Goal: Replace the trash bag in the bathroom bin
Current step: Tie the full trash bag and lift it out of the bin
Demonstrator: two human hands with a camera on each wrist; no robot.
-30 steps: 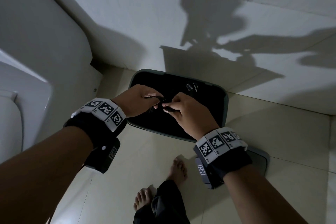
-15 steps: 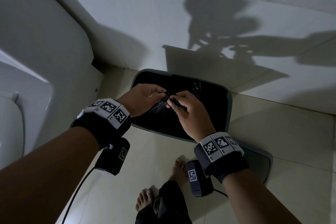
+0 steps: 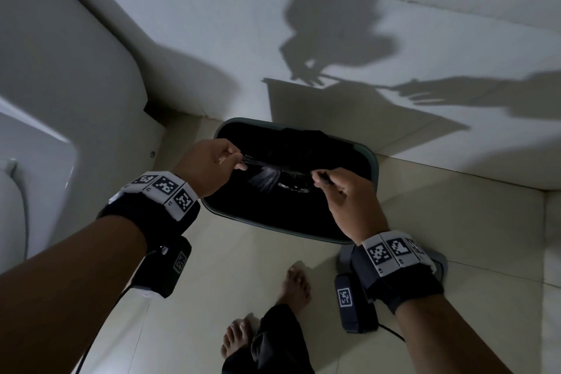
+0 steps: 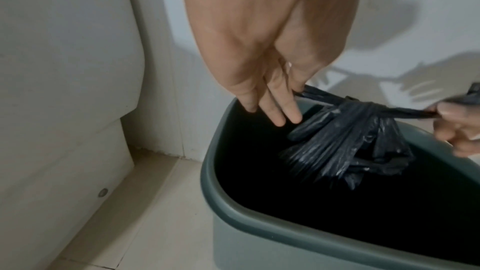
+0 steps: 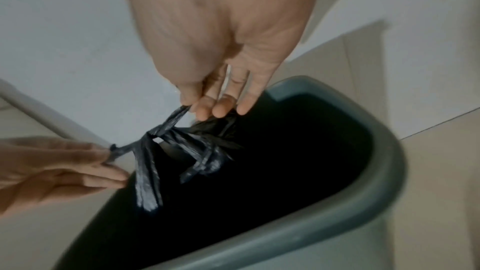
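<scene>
A grey-green bathroom bin [image 3: 375, 170] [image 4: 259, 231] [image 5: 376, 184] stands on the tiled floor against the wall. A black trash bag [image 3: 282, 182] [image 4: 350, 141] [image 5: 182, 147] hangs in its mouth, its top gathered into a knot with two ends stretched sideways. My left hand [image 3: 212, 167] [image 4: 293, 93] pinches the left end between thumb and forefinger, the other fingers straight. My right hand [image 3: 343, 191] [image 5: 192, 106] pinches the right end. Both hands hover just above the bin's opening. The bin's inside is dark.
A white toilet [image 3: 60, 100] [image 4: 64, 89] stands close on the left of the bin. The grey-green bin lid [image 3: 440, 261] lies on the floor behind my right wrist. My bare feet [image 3: 294, 282] are just in front of the bin. White wall tiles rise behind.
My hands, close together over the bin's middle before, have pulled apart sideways, drawing the bag's two ends taut and tightening the knot.
</scene>
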